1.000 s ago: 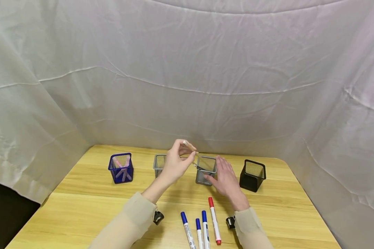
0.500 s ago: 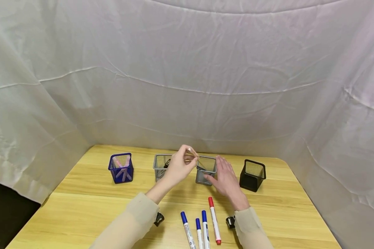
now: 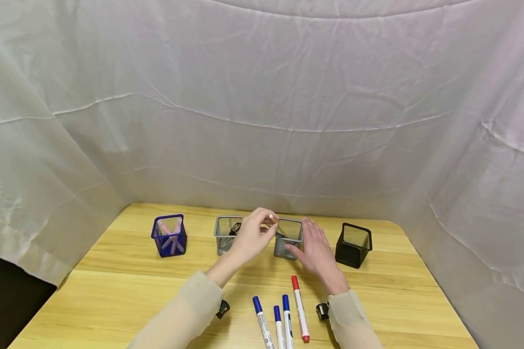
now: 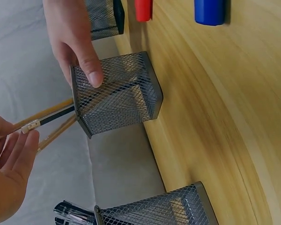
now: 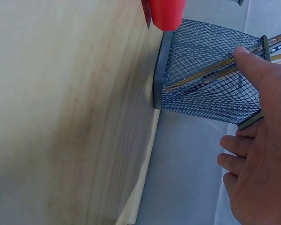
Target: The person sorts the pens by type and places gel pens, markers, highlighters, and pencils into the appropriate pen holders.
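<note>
My left hand (image 3: 253, 238) pinches a wooden pencil (image 4: 49, 110) above a grey mesh pen holder (image 3: 284, 250). The lower part of the pencil reaches into the holder. Beside it, a dark pencil (image 4: 58, 115) with a pale end and another wooden pencil (image 4: 61, 131) stick out of the same rim. My right hand (image 3: 317, 248) holds this pen holder at its right side, thumb (image 5: 248, 61) against the mesh wall and fingers around the far side. In the left wrist view the holder stands upright on the table.
Left of the hands stand a second grey mesh holder (image 3: 224, 242) with black pens (image 4: 75, 213) and a blue holder (image 3: 173, 245) with pink sticks. A black holder (image 3: 351, 252) is at the right. Nearer lie a red marker (image 3: 301, 310) and several blue-capped markers (image 3: 263, 322).
My left hand has moved slightly right and closer to the grey holder, lowering the pencil further into it. The right hand has stayed at the holder.
</note>
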Motion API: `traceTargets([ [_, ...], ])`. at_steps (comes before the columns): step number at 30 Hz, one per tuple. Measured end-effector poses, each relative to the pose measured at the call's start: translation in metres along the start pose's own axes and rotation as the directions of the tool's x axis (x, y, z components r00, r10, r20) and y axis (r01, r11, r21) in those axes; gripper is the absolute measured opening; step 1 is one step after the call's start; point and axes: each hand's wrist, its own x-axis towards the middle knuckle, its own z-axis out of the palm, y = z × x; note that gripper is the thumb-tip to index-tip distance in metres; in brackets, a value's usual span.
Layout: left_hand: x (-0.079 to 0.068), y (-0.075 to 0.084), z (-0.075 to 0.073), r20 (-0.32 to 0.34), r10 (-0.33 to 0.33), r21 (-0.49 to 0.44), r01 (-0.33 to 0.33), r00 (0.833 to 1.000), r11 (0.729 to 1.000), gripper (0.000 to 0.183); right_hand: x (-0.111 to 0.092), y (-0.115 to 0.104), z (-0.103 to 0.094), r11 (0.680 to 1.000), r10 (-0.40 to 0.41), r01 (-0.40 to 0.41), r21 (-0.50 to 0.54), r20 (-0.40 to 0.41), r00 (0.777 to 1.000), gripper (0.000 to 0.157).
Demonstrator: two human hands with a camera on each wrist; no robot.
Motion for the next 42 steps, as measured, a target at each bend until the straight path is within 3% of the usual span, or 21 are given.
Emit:
traceTargets([
  [7,-0.002,0.001,0.000,0.000,0.052,0.077,-0.052,0.999,0.996,0.015,-0.001,0.000,0.000,1.000,0.011,-0.010,-0.010,0.011,1.000,0.101],
  [15,-0.003,0.001,-0.001,0.012,0.050,0.064,-0.050,0.999,0.997,0.019,-0.002,-0.002,0.000,1.000,0.009,-0.009,-0.009,0.015,1.000,0.101],
  [24,-0.001,0.005,-0.007,0.003,0.112,0.031,-0.112,0.994,0.993,0.020,0.000,-0.002,-0.002,1.000,0.009,-0.009,-0.021,0.007,1.000,0.100],
  [36,-0.010,0.025,-0.034,-0.084,0.151,0.033,-0.149,0.985,0.988,0.023,0.002,0.000,-0.004,0.997,0.005,-0.004,-0.073,0.020,1.000,0.107],
  [42,-0.024,0.025,-0.052,-0.131,0.150,0.024,-0.149,0.980,0.989,0.024,-0.001,0.001,-0.006,0.998,0.007,-0.006,-0.061,0.023,1.000,0.111],
])
